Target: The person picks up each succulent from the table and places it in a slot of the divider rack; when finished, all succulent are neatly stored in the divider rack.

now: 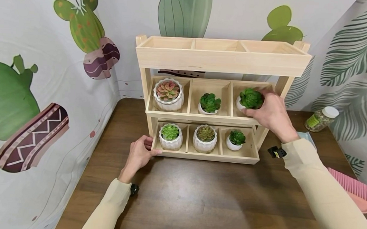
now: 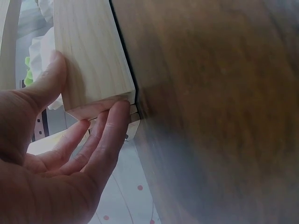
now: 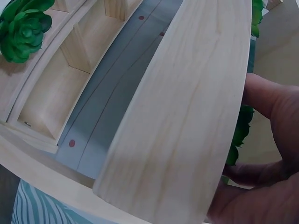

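Note:
A three-tier wooden plant shelf (image 1: pixel 223 63) stands on the table. My left hand (image 1: pixel 140 153) grips the left front corner of its lowest tray, thumb over the rim and fingertips against the end. In the middle tier's right compartment, my right hand (image 1: pixel 272 110) holds a dark green potted succulent (image 1: pixel 250 98) in a small white pot, its fingers partly hidden behind the leaves. The same tier carries a pink succulent (image 1: pixel 168 90) and a smaller green succulent (image 1: pixel 210 102). Below sit a bright green succulent (image 1: pixel 170 132), an olive succulent (image 1: pixel 206 133) and a small dark green succulent (image 1: pixel 237 138).
The top tray (image 1: pixel 224 45) has three compartments. Right of the shelf, a jar with a white lid (image 1: pixel 321 119) stands on the brown table (image 1: pixel 191 201). A pink comb-like object (image 1: pixel 351 187) lies at the right edge. Cactus-print cloth (image 1: pixel 126 14) hangs behind.

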`<state>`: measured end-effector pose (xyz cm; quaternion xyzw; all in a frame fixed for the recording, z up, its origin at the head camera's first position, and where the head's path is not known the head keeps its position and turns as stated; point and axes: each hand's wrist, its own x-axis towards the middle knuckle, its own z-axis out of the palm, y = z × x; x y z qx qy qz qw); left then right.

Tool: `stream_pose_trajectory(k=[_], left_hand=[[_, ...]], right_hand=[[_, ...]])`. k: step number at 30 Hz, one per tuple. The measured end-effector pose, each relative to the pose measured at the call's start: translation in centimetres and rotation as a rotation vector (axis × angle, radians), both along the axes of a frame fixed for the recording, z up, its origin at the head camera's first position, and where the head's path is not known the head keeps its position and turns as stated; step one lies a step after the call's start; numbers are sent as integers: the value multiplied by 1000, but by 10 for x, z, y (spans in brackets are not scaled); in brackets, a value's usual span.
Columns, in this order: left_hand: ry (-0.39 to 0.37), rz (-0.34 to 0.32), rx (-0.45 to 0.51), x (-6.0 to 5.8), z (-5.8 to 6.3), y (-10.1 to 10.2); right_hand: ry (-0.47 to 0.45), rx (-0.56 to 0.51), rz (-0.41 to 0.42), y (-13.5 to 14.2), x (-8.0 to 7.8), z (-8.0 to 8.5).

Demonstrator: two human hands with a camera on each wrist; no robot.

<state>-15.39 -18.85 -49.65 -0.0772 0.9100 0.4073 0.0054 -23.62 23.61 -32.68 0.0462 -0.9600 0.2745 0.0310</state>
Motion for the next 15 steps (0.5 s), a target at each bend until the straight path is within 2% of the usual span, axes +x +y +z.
stream_pose_trajectory(k=[4,8,11,15], left_hand=[[5,-6,-13,-1,-1,0],[12,-12,-42,0,-1,-1],[17,-17,-66,1,1,-1],[50,-6,-122,5,4,-4]], right_hand=[[32,-25,34,-2,6,2],[106,-74,10,-6,23,3],[198,-130,-33,-11,41,-1],[352,-202,-35,-15,64,-19]])
